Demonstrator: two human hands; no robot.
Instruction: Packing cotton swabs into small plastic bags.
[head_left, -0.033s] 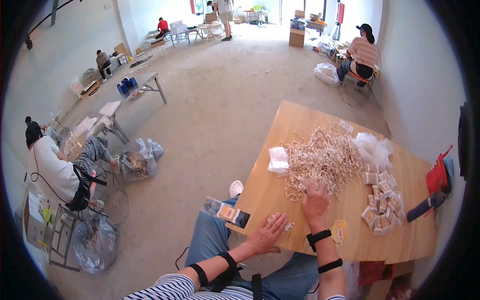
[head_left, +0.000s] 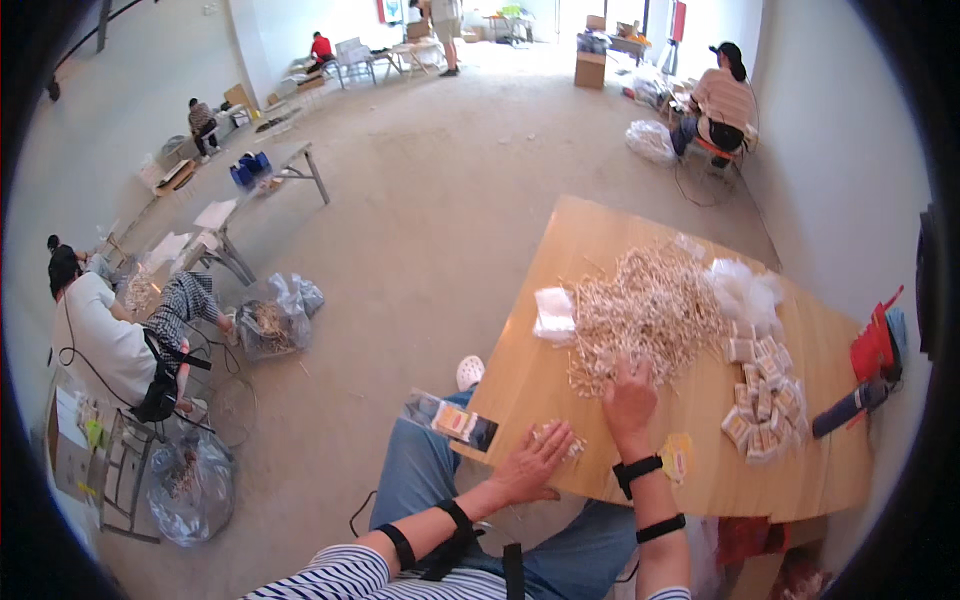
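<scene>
A large heap of loose cotton swabs [head_left: 650, 310] covers the middle of the wooden table [head_left: 540, 270]. My right hand [head_left: 630, 395] reaches into the near edge of the heap, fingers apart, with the fingertips partly hidden among the swabs. At the table's near edge my left hand [head_left: 535, 460] lies flat, fingers stretched out over a small bunch of swabs [head_left: 573, 447] whose white tips show beyond them. A clear plastic packet with a printed label [head_left: 455, 420] rests at the table's left corner, beyond my left hand. Beside my right wrist is a yellow printed card [head_left: 678, 458].
Clear bags [head_left: 745, 295] and several filled swab packs [head_left: 765, 405] stand right of the heap. Left of it is a stack of clear sleeves [head_left: 554, 314]. A dark blue cylindrical item [head_left: 850, 408] is at the right edge. Other people sit at work, one in a white top [head_left: 105, 340].
The whole view has shifted slightly. Both hands stay in nearly the same places, with the right fingers still in the heap's edge.
</scene>
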